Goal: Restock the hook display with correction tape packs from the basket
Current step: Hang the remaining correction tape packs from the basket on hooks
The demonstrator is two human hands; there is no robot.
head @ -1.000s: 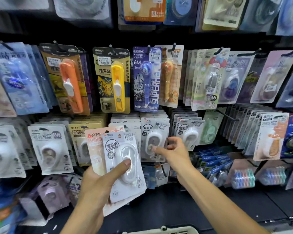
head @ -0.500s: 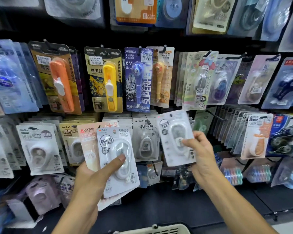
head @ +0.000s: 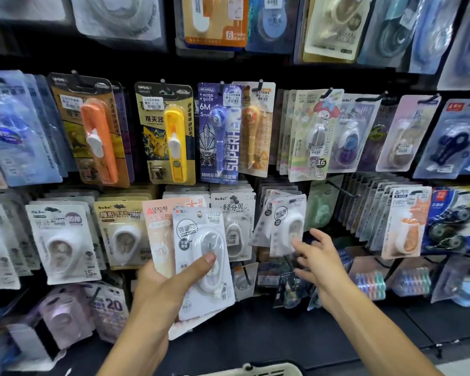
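Note:
My left hand [head: 163,289] grips a small stack of correction tape packs [head: 201,256], thumb pressed on the front white pack's blister; a pink pack sits behind it. A grey-white correction tape pack [head: 285,223] hangs blurred on a hook in the lower row, just right of centre. My right hand [head: 318,256] is just below and right of that pack with fingers spread, fingertips near its lower edge, holding nothing. The rim of a cream basket [head: 255,371] shows at the bottom edge.
The black hook display holds several rows of carded stationery: orange [head: 98,137] and yellow [head: 174,142] clip pushers, a blue pen-style tape [head: 220,134], white tape packs [head: 63,240] at left, an orange-printed row [head: 407,221] at right. A bare hook [head: 339,189] juts out right of the hung pack.
My right hand carried the grey-white pack up to the hook row, released it there and opened its fingers. My left hand kept its stack steady.

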